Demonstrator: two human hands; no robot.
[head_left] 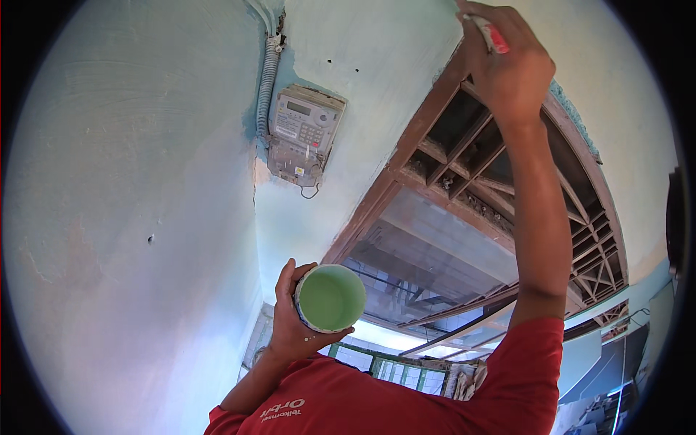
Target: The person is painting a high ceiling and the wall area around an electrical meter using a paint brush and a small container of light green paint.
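My left hand (288, 324) is wrapped round the side of a small round tub (299, 319) and holds it at chest height. Pale green paint (326, 299) shows inside it, and a few light drops spot my hand. High at the upper right, my right hand (513, 69) is raised to the wall above the wooden frame. Its fingers close on a paintbrush (494, 38) with a red and whitish handle; the bristles are hidden behind the hand or cut off by the top edge.
An electricity meter (306, 134) with a keypad hangs on the pale wall (130, 217), fed by a grey corrugated conduit (267, 87). A brown wooden frame (428, 116) with a dusty lattice vent (471, 152) and glass panes (428, 232) stands beside my raised arm.
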